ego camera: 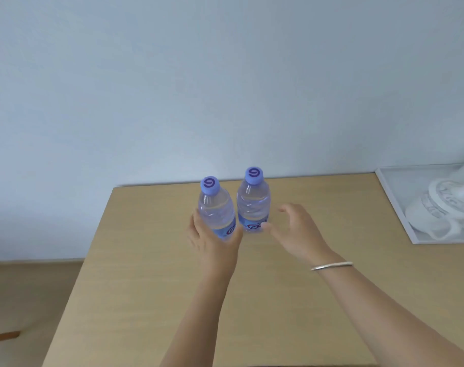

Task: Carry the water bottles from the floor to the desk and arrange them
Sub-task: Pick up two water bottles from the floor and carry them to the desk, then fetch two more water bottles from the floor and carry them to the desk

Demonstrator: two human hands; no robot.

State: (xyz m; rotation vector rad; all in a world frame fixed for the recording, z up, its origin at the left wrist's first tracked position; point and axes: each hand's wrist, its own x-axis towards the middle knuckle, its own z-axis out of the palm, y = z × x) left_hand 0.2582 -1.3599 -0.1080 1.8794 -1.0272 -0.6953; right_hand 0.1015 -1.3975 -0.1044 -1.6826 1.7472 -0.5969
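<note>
Clear left bottle (217, 207) upright in our left hand (212, 239) | right hand (295, 229) open, empty, beside right bottle (253, 200) | we set it alongside next

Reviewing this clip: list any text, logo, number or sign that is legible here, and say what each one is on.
"9"-like purple swirl, a logo or a digit: on the lilac cap of the clear plastic water bottle that the left hand grips.
The same swirl: on the lilac cap of the second clear plastic water bottle, standing on the wooden desk.
Blue labels low on both bottles: purple print, too blurred to read.
White ornate item in the white tray: no legible text.
</note>
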